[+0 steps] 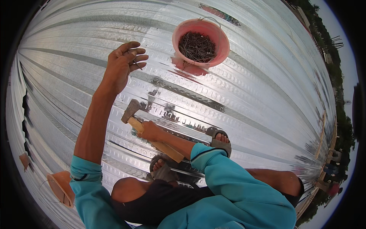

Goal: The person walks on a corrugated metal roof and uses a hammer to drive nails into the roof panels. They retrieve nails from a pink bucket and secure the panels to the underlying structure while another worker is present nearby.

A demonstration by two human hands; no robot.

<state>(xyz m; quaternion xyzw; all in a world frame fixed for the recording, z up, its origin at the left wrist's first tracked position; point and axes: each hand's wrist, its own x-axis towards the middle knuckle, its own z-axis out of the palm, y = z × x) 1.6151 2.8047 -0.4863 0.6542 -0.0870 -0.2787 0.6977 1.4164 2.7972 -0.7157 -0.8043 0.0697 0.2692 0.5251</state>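
Note:
My left hand [124, 65] is raised over the shiny metal sheeting, left of a pink bucket. A thin dark nail [136, 63] is pinched between its thumb and fingers, with the other fingers partly spread. Lower down, my right hand [151, 131] is wrapped around the pale wooden handle of a hammer [167, 150]. Its dark metal head points up and to the left, above the sheeting. The pink bucket [224, 42], with a wire handle, stands on the metal and holds a heap of dark nails [196, 47].
Ribbed metal sheets [259, 99] spread all around, with raised seams. An orange bucket [61, 182] stands at the lower left. My sandalled feet [220, 142] rest on the sheeting. At the far right, several people [331, 170] are near wooden poles and the roof edge.

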